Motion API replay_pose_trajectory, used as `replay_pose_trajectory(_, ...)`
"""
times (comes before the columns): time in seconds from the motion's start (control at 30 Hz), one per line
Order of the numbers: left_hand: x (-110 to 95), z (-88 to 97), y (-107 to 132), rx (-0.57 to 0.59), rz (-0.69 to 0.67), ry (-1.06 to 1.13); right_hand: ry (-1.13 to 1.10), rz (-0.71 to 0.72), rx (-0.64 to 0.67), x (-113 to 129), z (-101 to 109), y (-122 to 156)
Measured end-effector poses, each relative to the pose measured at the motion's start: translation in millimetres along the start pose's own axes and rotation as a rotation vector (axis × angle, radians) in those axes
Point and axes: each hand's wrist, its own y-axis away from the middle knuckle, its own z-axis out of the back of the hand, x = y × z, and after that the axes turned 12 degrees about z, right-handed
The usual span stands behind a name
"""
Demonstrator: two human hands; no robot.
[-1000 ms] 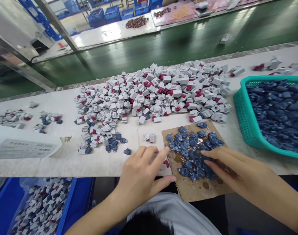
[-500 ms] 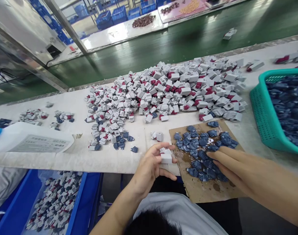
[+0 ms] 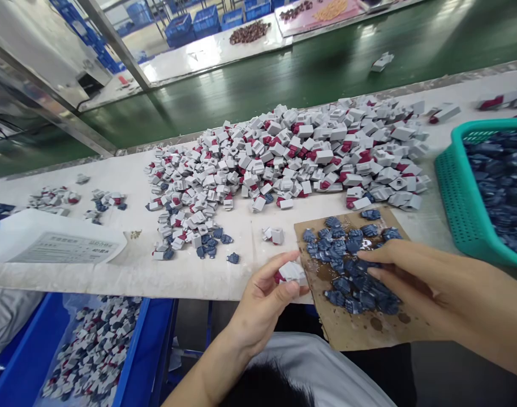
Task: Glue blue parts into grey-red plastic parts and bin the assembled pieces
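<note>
My left hand (image 3: 269,299) grips a light-grey plastic block (image 3: 293,273) with a dark red part, between thumb and fingers, just left of a piece of cardboard (image 3: 347,333). Over that cardboard is my right hand (image 3: 415,271), its thumb and forefinger a little apart among dark blue fist-shaped plastic pieces (image 3: 337,249). I see no piece lifted in it, though its other fingers are partly hidden. The cardboard has wet, dark stains. Two grey blocks (image 3: 273,235) lie on the table beyond my left hand.
A large heap of grey-and-red blocks (image 3: 296,152) covers the middle of the table. At right stands a green basket (image 3: 462,198) of dark blue pieces; a blue bin (image 3: 133,350) of assembled parts sits lower left. Behind runs a green conveyor belt (image 3: 224,93) carrying a grey part (image 3: 382,62).
My left hand has turned the grey block and brought its thumb onto it. My right hand's fingertips have moved slightly away from me and apart. The grey part on the belt has shifted left.
</note>
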Motion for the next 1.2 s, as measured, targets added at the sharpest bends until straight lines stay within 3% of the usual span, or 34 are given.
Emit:
replay_pose_trajectory(0.17, 5, -5.1, -6, -0.034, -0.06, 0.002, -0.135, -0.132, -0.192, 55, -11, 0)
replay_pose_trajectory(0.3, 7, -17.2, -5, -0.058, -0.185, 0.094, -0.252, -0.207, -0.335, 89, -15, -6)
replay_pose_trajectory(0.47, 8, -23.1, -5, 0.066, -0.346, 0.079, -0.378, -0.214, -0.474, 112, -14, -16)
replay_pose_trajectory(0.57, 8, -22.4, -6, 0.12, -0.41, 0.05, -0.405, -0.139, -0.403, 110, -13, -18)
replay_pose_trajectory(0.7, 8, -20.2, -7, 0.101, -0.488, 0.002, -0.377, -0.006, -0.307, 97, -9, -21)
replay_pose_trajectory(0.83, 6, -14.3, -9, 0.077, -0.581, -0.111, -0.376, 0.172, -0.09, 84, 3, -27)
replay_pose_trajectory(1.0, 6, -4.6, -10, 0.153, -0.671, -0.253, -0.431, 0.238, 0.12, 79, 18, -35)
replay_pose_trajectory(1.2, 17, -4.1, -16, 0.118, -0.755, -0.265, -0.55, 0.193, 0.119, 81, 16, -40)
